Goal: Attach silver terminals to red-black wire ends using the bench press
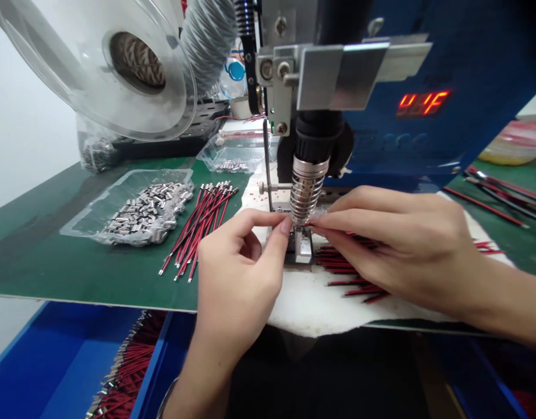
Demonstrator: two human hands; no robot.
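Observation:
My left hand (244, 273) is closed in a pinch, thumb against forefinger, just left of the tip under the machine's spring-wrapped head (309, 186). Whatever lies between those fingertips is too small to make out. From the right, my right hand (403, 233) pinches a thin red wire (310, 224) close to the same tip. Directly below the fingertips is a small metal block (303, 247) of the fixture. Several red-and-black wires (337, 265) lie on a white cloth (306, 305), partly hidden beneath my right hand.
A clear plastic tray (82, 224) of small silver metal parts stands left, beside a pile of red-and-black wires with metal ends (202, 227). Blue bins (53, 349) sit below the table edge. The blue machine body (425, 145) rises behind; a transparent spool (88, 70) overhangs the left.

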